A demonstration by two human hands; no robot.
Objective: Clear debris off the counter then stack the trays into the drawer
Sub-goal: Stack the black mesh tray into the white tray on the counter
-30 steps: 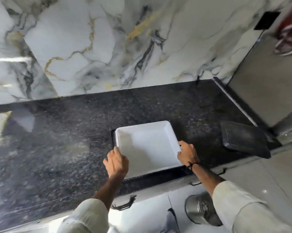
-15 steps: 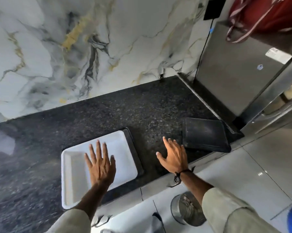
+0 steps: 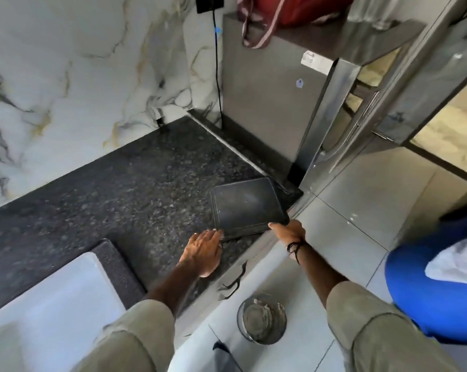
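A black tray (image 3: 247,205) lies at the right end of the dark speckled counter (image 3: 119,189), close to its front edge. My right hand (image 3: 290,230) grips the tray's near right corner, thumb on top. My left hand (image 3: 204,251) rests flat on the counter with its fingertips touching the tray's near left corner. A white tray (image 3: 52,304) sits on another black tray (image 3: 116,267) at the lower left of the counter, apart from both hands.
A steel fridge (image 3: 275,103) stands just right of the counter, with a red bag (image 3: 294,9) on top. A steel bin (image 3: 261,318) stands on the tiled floor below the counter edge. Drawer handles (image 3: 233,283) show on the cabinet front. A blue object (image 3: 428,291) is at the right.
Both hands left the white tray and moved right to the black tray. My right hand now grips its corner and my left hand touches it. The view swung right.
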